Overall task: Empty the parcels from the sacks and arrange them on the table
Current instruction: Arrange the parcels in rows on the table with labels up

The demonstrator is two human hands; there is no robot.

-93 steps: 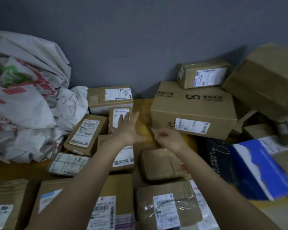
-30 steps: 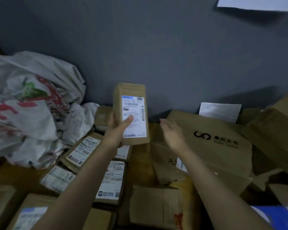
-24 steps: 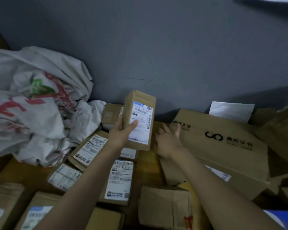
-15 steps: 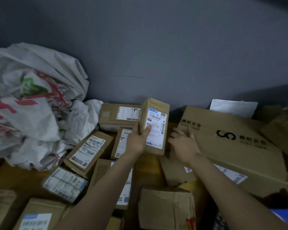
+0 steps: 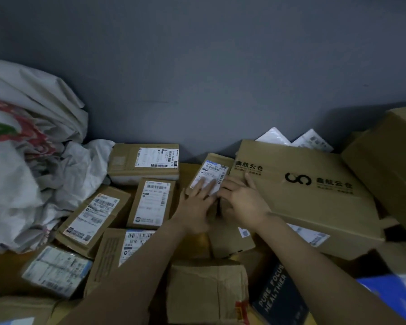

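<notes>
My left hand (image 5: 195, 205) lies flat, fingers spread, on the small labelled parcel (image 5: 212, 175) on the desk (image 5: 188, 168). My right hand (image 5: 243, 198), open, touches the big carton (image 5: 309, 193) beside it.

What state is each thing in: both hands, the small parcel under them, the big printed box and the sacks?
Left hand: flat, fingers spread on the small parcel.
Right hand: open, against the big box.
Small parcel: lying label up.
Big printed box: closed, tilted.
Sacks: crumpled, heaped.
</notes>
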